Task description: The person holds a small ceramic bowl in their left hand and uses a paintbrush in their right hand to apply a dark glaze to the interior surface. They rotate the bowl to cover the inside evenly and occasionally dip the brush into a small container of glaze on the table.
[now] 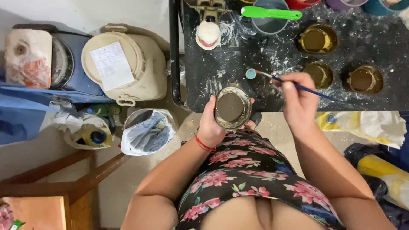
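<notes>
A craft workshop: paint-spattered black table [230,64], paint pots [317,39], lidded bucket [128,64].

Cream lidded bucket [128,64], green spatula [270,12], three yellow-rimmed pots [317,39] on black table [238,64]

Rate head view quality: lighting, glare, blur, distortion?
Head view: soft, even lighting with faint shadows; wet glare on the black table and on the glossy cups. Left hand with the round pot is sharp enough; right hand and paintbrush look slightly soft. Wide-angle bending shows at the edges, as on the cream lidded bucket.
</notes>
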